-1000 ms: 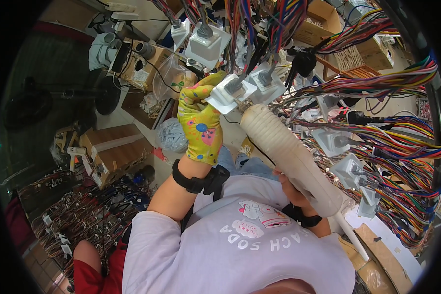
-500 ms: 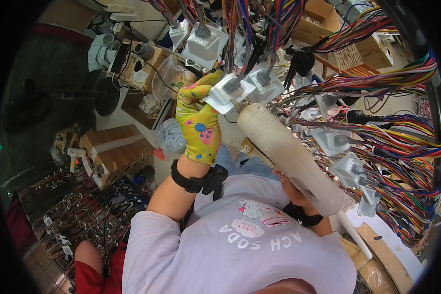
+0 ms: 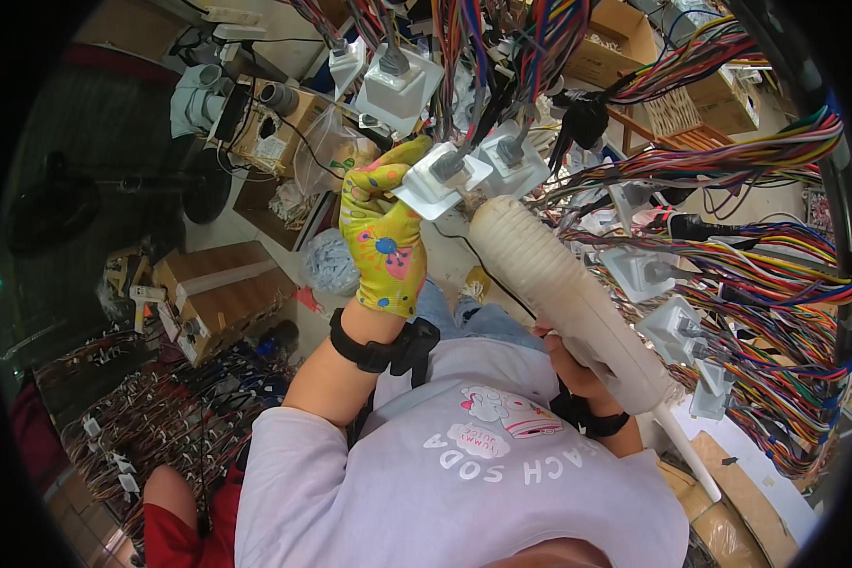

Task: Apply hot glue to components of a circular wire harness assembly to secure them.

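My left hand [image 3: 383, 232], in a yellow glove with coloured flower prints, pinches the edge of a white square connector housing [image 3: 435, 185] with a grey plug in its middle. Bundled wires rise from that plug. My right hand [image 3: 576, 364] is bare and closed around the underside of a large off-white glue gun [image 3: 568, 293]; the gun's body hides most of the fingers. Its ridged front end lies just right of the held housing. A white glue stick [image 3: 688, 454] juts from the back. A similar white housing [image 3: 511, 166] hangs right beside the held one.
Thick multicoloured wire bundles [image 3: 729, 170] with more white housings [image 3: 674, 328] crowd the right. Cardboard boxes [image 3: 222, 289] stand on the floor at left, above a heap of wire harnesses [image 3: 175, 407]. A person's red garment [image 3: 175, 540] shows at lower left.
The glue gun's front end has shifted slightly right, away from the held housing, and my right hand moved with it. My left hand keeps its place.
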A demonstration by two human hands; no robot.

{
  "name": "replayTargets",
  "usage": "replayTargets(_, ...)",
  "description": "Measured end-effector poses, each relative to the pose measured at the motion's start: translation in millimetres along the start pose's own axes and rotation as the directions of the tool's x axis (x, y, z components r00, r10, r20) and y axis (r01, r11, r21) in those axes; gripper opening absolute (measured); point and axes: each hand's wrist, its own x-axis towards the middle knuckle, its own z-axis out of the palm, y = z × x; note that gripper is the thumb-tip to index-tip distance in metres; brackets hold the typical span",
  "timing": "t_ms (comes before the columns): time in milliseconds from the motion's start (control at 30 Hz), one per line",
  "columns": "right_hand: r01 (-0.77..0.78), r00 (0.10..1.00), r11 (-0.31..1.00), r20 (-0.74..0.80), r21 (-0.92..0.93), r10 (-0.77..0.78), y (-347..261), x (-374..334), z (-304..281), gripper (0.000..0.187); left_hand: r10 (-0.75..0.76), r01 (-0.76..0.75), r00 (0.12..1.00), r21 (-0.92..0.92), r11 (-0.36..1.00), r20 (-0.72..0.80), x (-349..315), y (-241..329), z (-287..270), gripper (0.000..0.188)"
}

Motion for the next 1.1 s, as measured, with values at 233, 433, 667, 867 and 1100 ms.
replayTargets(233, 0.122, 0.992, 0.990, -0.002, -0.072, -0.123, 20, -2, -3, 0.016, 0.024, -0.024, 1.000, 0.006, 1.000, 0.010, 1, -1, 0, 0.026)
replayTargets(433, 0.083, 0.996, 0.996, -0.015, 0.020, -0.083, 12, 0, 1, 0.016, 0.031, -0.031, 0.999, 0.023, 0.999, 0.015, 1, -1, 0, 0.026)
replayTargets(667, 0.023, 0.998, 0.987, -0.054, -0.159, -0.032, 53, -14, -2, 0.017, 0.008, -0.008, 1.000, 0.012, 1.000, 0.005, 2, 0, 2, 0.023)
replayTargets(867, 0.020, 0.996, 1.000, -0.086, 0.005, -0.019, 53, -12, 5, 0.017, -0.013, 0.013, 1.000, -0.035, 0.999, -0.018, 2, -3, 1, 0.020)
replayTargets(1100, 0.040, 0.999, 0.945, -0.021, 0.325, -0.035, 30, -3, 8, 0.024, 0.012, -0.012, 1.000, 0.000, 1.000, 0.017, 2, -4, 0, 0.020)
